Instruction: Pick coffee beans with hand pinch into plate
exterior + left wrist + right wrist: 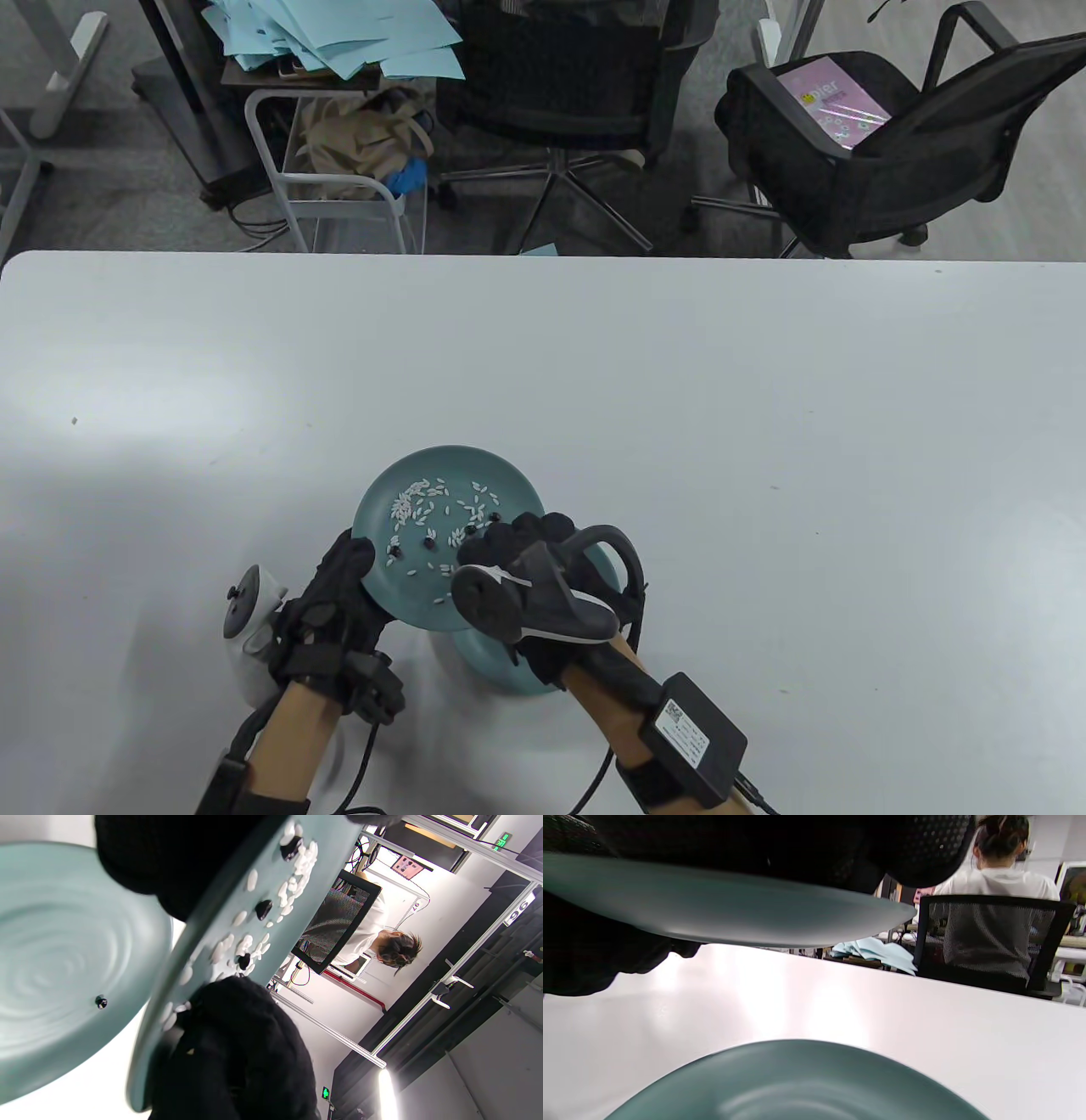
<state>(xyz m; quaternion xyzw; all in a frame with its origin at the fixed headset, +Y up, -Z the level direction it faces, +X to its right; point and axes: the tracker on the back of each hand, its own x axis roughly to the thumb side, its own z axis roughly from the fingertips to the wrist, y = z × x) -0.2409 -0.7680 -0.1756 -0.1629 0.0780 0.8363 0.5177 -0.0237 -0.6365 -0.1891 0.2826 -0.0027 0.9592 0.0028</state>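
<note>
The right hand (pixel 543 586) in its black sensor glove, a dark tracker strapped across its back, sits closest to the table camera, its fingers (pixel 509 543) curled over the near-right rim of a raised round teal plate (pixel 475 475); whether the fingertips pinch a bean I cannot tell, as they are bunched together and hidden from above. The left hand (pixel 339 611), also in a black glove, holds the same plate by its left rim, the thumb over the upper face and the other fingers underneath, so its grip is pressed onto the rim. The plate is lifted off the white bench (pixel 764 407) and tilted. Scattered across it are many white rice-like grains (pixel 424 505) with a few dark coffee beans (pixel 430 538) among them, lying mostly toward the near half. Directly below, resting on the bench, is a second teal plate (pixel 501 671), largely covered by the raised one and the right wrist. In the left wrist view one coffee bean (pixel 101 1002) lies on this lower plate, near its middle
</note>
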